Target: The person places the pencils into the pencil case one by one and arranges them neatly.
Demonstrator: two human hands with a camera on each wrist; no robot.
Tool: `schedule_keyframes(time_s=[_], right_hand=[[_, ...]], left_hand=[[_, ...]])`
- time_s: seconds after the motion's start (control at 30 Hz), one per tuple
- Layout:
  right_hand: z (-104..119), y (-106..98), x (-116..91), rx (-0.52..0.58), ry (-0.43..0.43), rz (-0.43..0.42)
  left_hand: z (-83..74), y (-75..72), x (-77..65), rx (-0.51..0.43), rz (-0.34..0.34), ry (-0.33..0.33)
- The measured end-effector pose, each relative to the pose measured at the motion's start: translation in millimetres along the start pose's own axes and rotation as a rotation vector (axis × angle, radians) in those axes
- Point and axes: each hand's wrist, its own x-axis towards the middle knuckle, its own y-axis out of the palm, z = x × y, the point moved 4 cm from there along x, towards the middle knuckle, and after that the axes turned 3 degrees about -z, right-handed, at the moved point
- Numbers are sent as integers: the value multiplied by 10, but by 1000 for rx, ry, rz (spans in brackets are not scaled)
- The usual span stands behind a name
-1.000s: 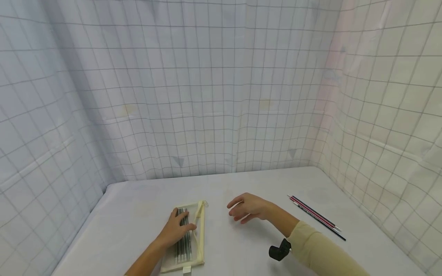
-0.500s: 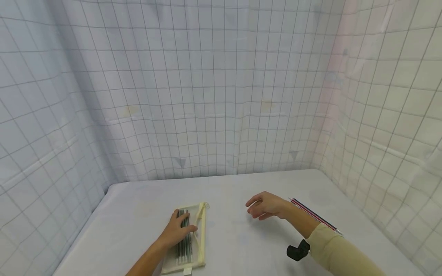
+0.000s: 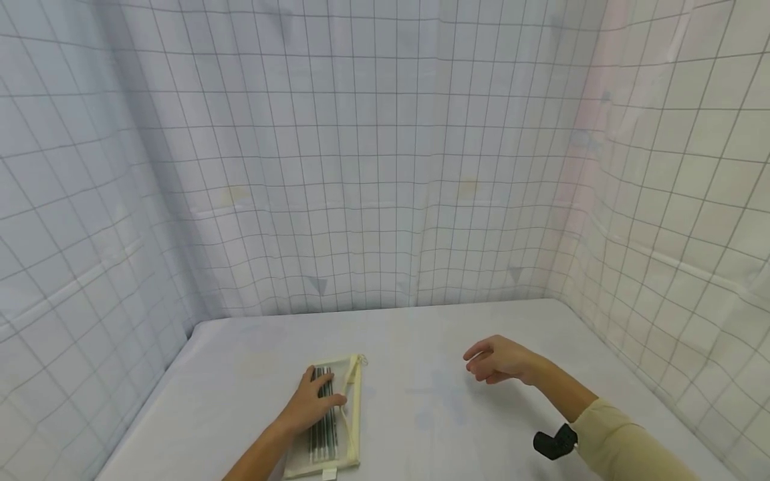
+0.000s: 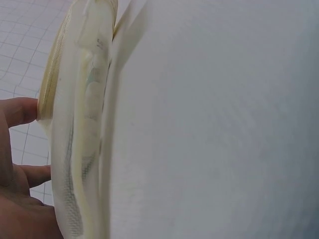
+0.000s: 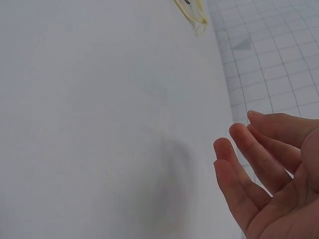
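A see-through pouch with cream edging [image 3: 355,427] lies on the table at the left, several dark pencil-like sticks [image 3: 323,441] inside it. My left hand [image 3: 308,404] rests on top, fingers spread across it. In the left wrist view, fingertips of the left hand [image 4: 22,199] touch the side of the pouch [image 4: 89,129]. Over the right part of the table hovers my right hand [image 3: 500,359], fingers loosely bent around nothing. The right wrist view has that hand [image 5: 274,179] apart from everything, with a corner of the pouch [image 5: 194,15] far off.
The white-covered table [image 3: 421,427] meets hanging grid-patterned cloth [image 3: 385,200] at the back and on both sides. A black wrist camera [image 3: 555,442] sits at the right sleeve [image 3: 631,444]. The loose pencils at the right are out of sight behind the right arm.
My right hand has moved steadily to the right, away from the pouch, and its arm now covers the loose pencils. The left hand stays on the pouch.
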Motion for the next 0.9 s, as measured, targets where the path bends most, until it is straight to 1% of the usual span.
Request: schedule_keyframes(time_s=[0.3, 0.57, 0.7, 0.9], right_hand=[[-178, -267, -157, -17, 7, -44], [-330, -550, -320, -4, 0, -53], [-411, -665, -405, -14, 4, -69], [-564, -809, -479, -43, 19, -101]], left_hand=[[8, 4, 21, -2, 0, -3], [14, 0, 13, -25, 2, -9], [4, 3, 7, -19, 3, -7], [1, 4, 1, -4, 0, -9]])
